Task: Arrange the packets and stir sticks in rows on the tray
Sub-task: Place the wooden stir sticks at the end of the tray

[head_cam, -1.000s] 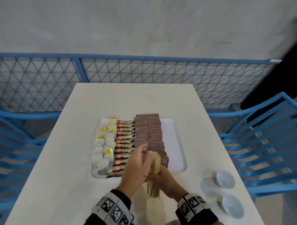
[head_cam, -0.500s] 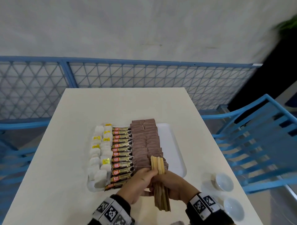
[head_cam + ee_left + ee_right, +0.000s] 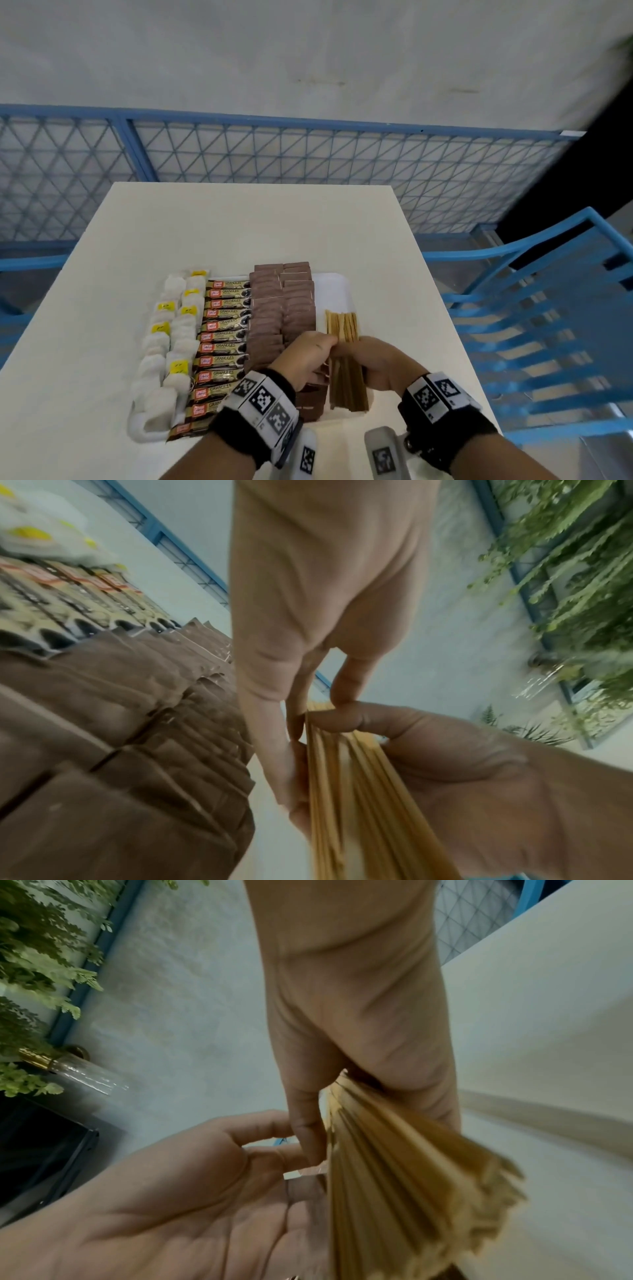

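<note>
While the head view is looking down on the white table, the right hand is gripping a bundle of wooden stir sticks with curled fingers, over the bare right strip of the white tray. The left hand is pinching the left edge of the same bundle, and it is covering part of the brown packets just beside the sticks. Further left the gold coffee sachets and the white tea bags are lying in rows on the tray. A blue chair is standing at the right of the table, and a blue mesh fence is running behind it.

In the left wrist view, the left hand is closing its fingertips on the sticks, and the right hand is wrapping them from the other side. The brown packets are filling the left part, blurred. Green plants are showing at the right.

In the right wrist view, the right hand is clamping the sticks, which are fanning out toward the camera and are blurred. The left hand is touching them with thumb and forefinger, its palm half open
</note>
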`<state>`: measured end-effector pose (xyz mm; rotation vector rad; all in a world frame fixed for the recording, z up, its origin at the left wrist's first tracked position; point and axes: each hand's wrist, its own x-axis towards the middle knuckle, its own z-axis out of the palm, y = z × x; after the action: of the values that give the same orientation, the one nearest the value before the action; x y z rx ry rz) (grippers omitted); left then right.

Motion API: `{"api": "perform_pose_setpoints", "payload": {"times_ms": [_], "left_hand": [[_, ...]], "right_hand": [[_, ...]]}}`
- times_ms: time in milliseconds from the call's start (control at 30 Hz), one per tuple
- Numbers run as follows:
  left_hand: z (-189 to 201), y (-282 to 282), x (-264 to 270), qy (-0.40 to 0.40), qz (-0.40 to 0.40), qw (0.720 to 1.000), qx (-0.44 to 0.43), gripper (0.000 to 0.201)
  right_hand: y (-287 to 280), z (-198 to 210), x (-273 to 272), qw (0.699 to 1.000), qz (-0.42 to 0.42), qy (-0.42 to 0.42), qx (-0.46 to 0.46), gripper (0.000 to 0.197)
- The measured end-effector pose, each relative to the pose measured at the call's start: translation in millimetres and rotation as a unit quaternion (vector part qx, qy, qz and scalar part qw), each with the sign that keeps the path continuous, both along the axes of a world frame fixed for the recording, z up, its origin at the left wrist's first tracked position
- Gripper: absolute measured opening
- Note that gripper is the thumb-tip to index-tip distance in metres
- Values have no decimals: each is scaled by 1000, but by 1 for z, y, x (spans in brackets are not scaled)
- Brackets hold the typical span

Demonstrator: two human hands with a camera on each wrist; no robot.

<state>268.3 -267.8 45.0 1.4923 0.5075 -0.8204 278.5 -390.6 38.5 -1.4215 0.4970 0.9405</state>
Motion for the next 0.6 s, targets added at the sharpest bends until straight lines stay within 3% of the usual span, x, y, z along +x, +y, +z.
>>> {"api": "perform_pose_setpoints", "payload": {"times_ms": [133, 300, 467, 600], "left_hand": [[-10, -8, 24, -23, -1, 999, 45, 26], [-24, -12, 39, -72, -52, 985, 145, 32], [-34, -14, 43, -115, -93, 961, 232, 32], [-33, -16, 43, -127, -118, 952, 252, 28]], "right_hand": [[-4, -6, 25, 1000, 3, 19, 8, 23], [-4, -17, 39, 999, 24, 16, 35, 11], [-4, -26, 44, 999, 44, -4, -13, 12], [-4, -27, 45, 994, 68, -25, -80, 11]]}}
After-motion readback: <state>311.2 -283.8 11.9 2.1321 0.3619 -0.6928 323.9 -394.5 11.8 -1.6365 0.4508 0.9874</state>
